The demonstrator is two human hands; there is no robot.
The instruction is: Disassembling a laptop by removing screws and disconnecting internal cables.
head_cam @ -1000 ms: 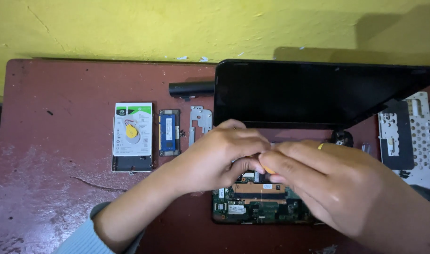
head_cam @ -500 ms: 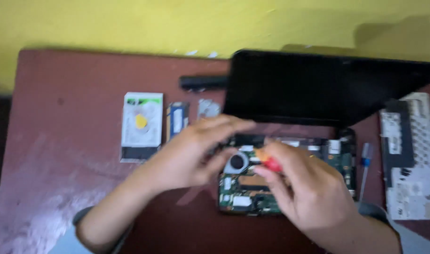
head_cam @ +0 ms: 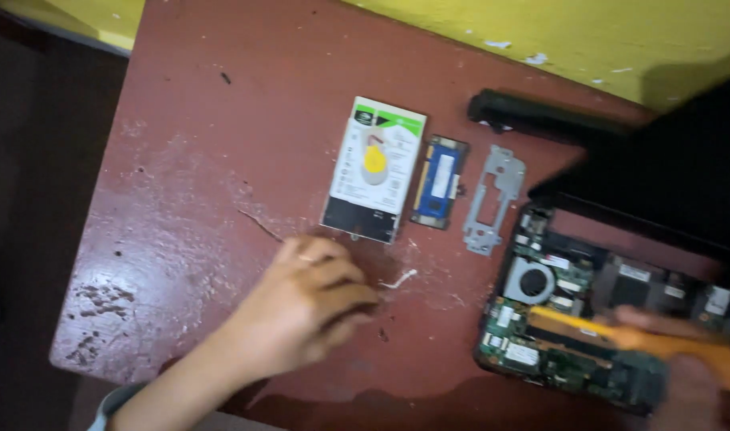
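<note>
Two hands show in the head view. The left hand (head_cam: 305, 307) rests on the red-brown table (head_cam: 181, 183), fingers curled loosely down with their tips against the surface, grasping nothing that I can see. Just beyond those fingertips, to the right, lies a small white scrap (head_cam: 400, 278), and just above the hand sits the hard drive (head_cam: 374, 169), one unit, white-labelled with a yellow mark, its long axis running away from the person. So the drive lies ahead of the left hand and a little right of it — the nearer hand by far.

The right hand (head_cam: 696, 391) is blurred at the lower right edge, closed round an orange-handled tool (head_cam: 644, 342). The tool's long axis runs left and slightly up, its tip over the opened laptop base (head_cam: 572, 319), whose green circuit board and one round fan (head_cam: 531, 281) are bare.

Counting the loose parts in a row right of the drive: one blue memory module (head_cam: 441, 181), one grey metal bracket (head_cam: 492, 199), and further back one long black battery (head_cam: 540, 118) lying crosswise near the yellow wall (head_cam: 540, 32). The dark laptop screen (head_cam: 668, 175) stands open behind the base.
</note>
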